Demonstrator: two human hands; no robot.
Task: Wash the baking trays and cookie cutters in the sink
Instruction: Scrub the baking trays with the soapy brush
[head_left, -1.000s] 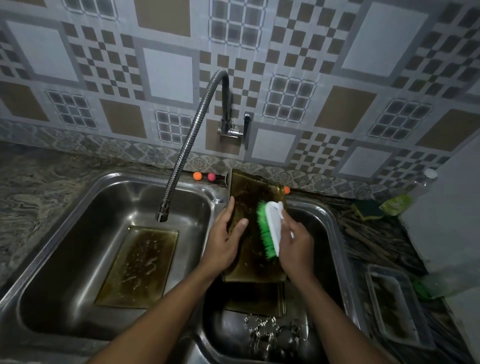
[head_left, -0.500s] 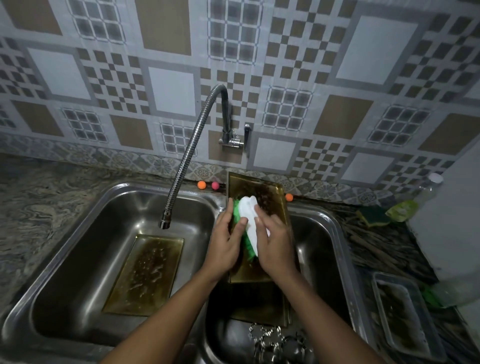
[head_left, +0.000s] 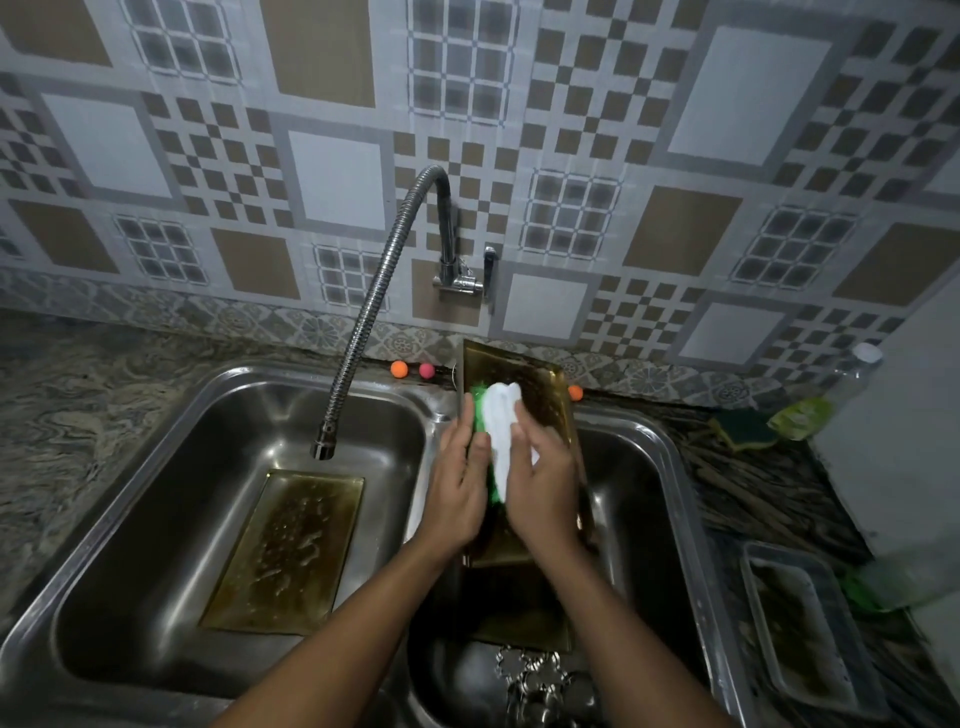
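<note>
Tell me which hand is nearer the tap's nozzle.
Left. The left hand holds the tray's edge just right of the nozzle; the right hand grips the brush farther right.

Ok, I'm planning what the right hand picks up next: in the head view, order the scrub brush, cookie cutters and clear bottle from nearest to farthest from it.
1. scrub brush: held in the right hand, on the propped tray.
2. cookie cutters: below it, in the right basin.
3. clear bottle: far right, beyond the basin.

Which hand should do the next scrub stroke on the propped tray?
Right. The right hand grips the brush on the tray; the left hand holds the tray's left edge, steadying it.
</note>
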